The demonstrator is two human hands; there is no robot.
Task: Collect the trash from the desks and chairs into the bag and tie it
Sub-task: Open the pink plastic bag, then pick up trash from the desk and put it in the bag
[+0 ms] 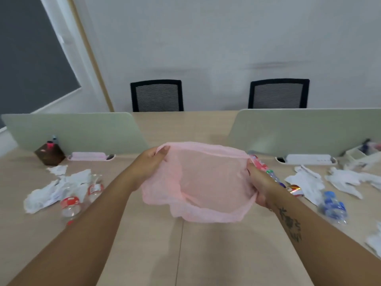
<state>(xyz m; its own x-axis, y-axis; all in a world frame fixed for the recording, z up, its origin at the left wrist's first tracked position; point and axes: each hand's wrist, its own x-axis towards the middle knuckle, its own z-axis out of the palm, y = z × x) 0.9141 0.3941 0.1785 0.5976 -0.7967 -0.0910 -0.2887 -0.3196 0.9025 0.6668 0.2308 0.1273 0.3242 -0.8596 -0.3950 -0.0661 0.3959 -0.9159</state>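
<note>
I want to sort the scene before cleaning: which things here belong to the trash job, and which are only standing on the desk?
For the job: pink bag held open by left hand and right hand; crumpled papers; red-label bottles; blue-label bottle; white tissues.

Just there: brown box; power strips; green dividers; two chairs.

Even, soft indoor light, faint shadows, slight blur, wide-angle bending at edges
</note>
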